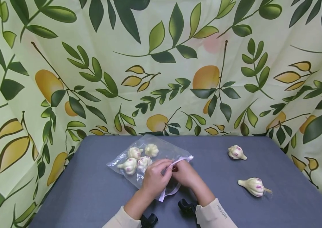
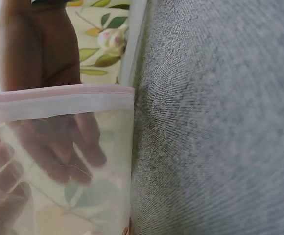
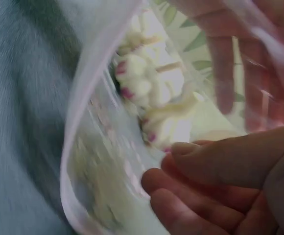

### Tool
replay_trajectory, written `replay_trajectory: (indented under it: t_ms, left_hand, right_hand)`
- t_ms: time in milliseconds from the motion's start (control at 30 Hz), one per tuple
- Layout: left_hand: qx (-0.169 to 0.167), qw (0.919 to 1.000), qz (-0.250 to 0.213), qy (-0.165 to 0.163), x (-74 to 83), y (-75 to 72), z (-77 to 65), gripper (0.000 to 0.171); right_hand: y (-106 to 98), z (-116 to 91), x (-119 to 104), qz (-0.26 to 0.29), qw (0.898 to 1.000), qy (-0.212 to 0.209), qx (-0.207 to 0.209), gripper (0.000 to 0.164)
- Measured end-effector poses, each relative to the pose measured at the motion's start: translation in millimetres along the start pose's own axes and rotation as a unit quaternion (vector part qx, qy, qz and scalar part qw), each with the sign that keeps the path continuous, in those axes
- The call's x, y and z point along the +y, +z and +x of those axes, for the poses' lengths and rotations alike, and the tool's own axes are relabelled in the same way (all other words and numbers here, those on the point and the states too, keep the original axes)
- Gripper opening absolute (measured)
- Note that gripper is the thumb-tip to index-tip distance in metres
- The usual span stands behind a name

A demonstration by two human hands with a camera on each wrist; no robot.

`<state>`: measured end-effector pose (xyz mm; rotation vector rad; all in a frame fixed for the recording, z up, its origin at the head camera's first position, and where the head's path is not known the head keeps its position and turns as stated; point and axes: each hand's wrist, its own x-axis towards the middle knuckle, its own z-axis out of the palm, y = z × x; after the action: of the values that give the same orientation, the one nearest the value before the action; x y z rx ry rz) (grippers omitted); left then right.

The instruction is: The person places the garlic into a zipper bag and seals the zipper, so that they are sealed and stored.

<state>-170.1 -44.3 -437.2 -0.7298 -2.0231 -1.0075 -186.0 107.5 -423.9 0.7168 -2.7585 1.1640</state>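
A clear zip bag (image 1: pixel 161 144) with a pale pink closure strip lies on the table, mouth toward me. Several garlic bulbs (image 1: pixel 129 166) are in its far left part. My left hand (image 1: pixel 155 178) holds the bag by its open rim, fingers along the outside of the plastic. Through the mouth reaches my right hand (image 1: pixel 186 174); in the right wrist view its fingertips (image 3: pixel 164 193) are inside the bag, loosely bent with nothing between them, close to the garlic bulbs (image 3: pixel 147 81). The left wrist view shows the right hand's fingers (image 2: pixel 59 156) through the plastic.
Two more garlic bulbs lie on the grey table (image 1: pixel 92 190) at the right: one garlic bulb (image 1: pixel 236 152) farther back, another garlic bulb (image 1: pixel 254 186) nearer. A leaf-and-fruit patterned cloth (image 1: pixel 166 79) hangs behind the table and at both sides.
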Motion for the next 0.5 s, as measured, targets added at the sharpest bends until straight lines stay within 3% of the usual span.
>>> replay_trajectory:
  t_ms: [167, 333, 433, 500]
  left_hand:
    - [-0.009, 0.9999, 0.006, -0.007, -0.9, -0.1, -0.8, 0.015]
    - [-0.012, 0.9999, 0.002, -0.009, 0.1, -0.4, -0.4, 0.014]
    - [-0.002, 1.0, 0.003, -0.002, 0.5, -0.4, 0.0, 0.014]
    - [0.002, 1.0, 0.001, 0.002, 0.6, -0.3, 0.1, 0.014]
  right_hand:
    - [-24.7, -11.6, 4.3, 0.005, 0.997, -0.009, -0.077, 0.021]
    - [-61.2, -20.2, 13.8, 0.002, 0.992, -0.019, -0.125, 0.024]
    - [-87.9, -21.2, 20.2, 0.002, 0.992, -0.013, -0.128, 0.024]
    - [-105.7, -20.7, 23.6, -0.014, 0.994, 0.006, -0.108, 0.025]
